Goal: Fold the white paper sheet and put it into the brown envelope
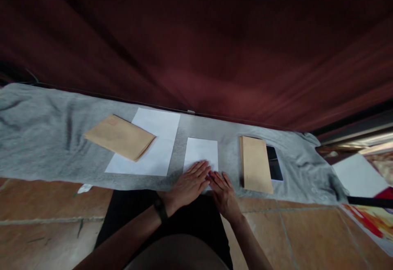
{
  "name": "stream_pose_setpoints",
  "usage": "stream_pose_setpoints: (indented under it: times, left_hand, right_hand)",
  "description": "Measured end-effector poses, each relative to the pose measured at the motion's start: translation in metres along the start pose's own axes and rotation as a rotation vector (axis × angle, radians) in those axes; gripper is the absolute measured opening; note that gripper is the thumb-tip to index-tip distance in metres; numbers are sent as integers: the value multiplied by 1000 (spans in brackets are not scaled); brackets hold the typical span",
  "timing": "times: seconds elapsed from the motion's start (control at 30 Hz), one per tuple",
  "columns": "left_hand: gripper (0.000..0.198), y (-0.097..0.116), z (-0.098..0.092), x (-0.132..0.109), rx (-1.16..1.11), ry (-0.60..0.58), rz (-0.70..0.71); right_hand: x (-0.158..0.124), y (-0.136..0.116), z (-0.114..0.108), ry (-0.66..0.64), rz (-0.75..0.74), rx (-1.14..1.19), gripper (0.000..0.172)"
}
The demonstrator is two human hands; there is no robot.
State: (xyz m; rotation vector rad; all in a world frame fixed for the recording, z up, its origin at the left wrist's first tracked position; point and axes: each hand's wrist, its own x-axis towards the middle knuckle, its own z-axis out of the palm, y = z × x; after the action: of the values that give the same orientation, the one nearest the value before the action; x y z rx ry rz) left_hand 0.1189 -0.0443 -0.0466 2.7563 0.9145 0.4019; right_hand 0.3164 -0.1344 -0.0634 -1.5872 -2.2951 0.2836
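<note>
A small white sheet of paper [201, 149], about half the size of the larger sheets beside it, lies on the grey cloth in front of me. My left hand [193, 180] rests flat on its near part, fingers stretched out and pointing right. Close beside it, my right hand [222, 190] touches the sheet's near right corner with its fingers apart. The two hands meet at the fingertips and cover the near edge of the paper. Neither hand appears to grip anything.
Larger white paper [153, 155] lies to the left, partly under a stack of brown envelopes [119, 137]. On the right, more brown envelopes [256, 165] overlap a dark phone-like device [274, 163]. A dark red curtain [196, 57] hangs behind the grey cloth [61, 139].
</note>
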Motion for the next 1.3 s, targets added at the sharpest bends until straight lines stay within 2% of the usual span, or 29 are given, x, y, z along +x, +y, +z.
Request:
stream_pose_setpoints:
  times: [0.17, 0.3, 0.4, 0.5, 0.67, 0.77, 1.0, 1.17, 1.3]
  left_hand:
    - [45, -2, 23, 41, -2, 10, 39]
    - [49, -22, 25, 46, 25, 35, -35]
    - [53, -38, 19, 37, 47, 49, -108]
    - [54, -47, 9, 17, 51, 55, -129]
    - [57, -40, -9, -28, 18, 5, -56]
    - [60, -34, -12, -45, 0, -6, 9]
    - [57, -33, -8, -49, 42, 38, 43]
    - [50, -22, 1, -52, 74, 61, 15]
    - [48, -17, 9, -53, 87, 82, -4]
  right_hand:
    - [-2, -4, 8, 52, 31, 31, 59]
    - [-4, -4, 12, 75, 33, 45, 58]
    - [-4, -3, 14, 106, 28, 79, 57]
    - [-4, -2, 14, 120, 19, 113, 56]
    - [-2, -4, 13, 95, 11, 150, 54]
    - [-2, -4, 13, 69, -4, 151, 55]
    - [0, -3, 11, 32, -35, 97, 60]
    - [2, -8, 9, 40, -26, 89, 61]
    - [2, -11, 0, 6, -16, 138, 59]
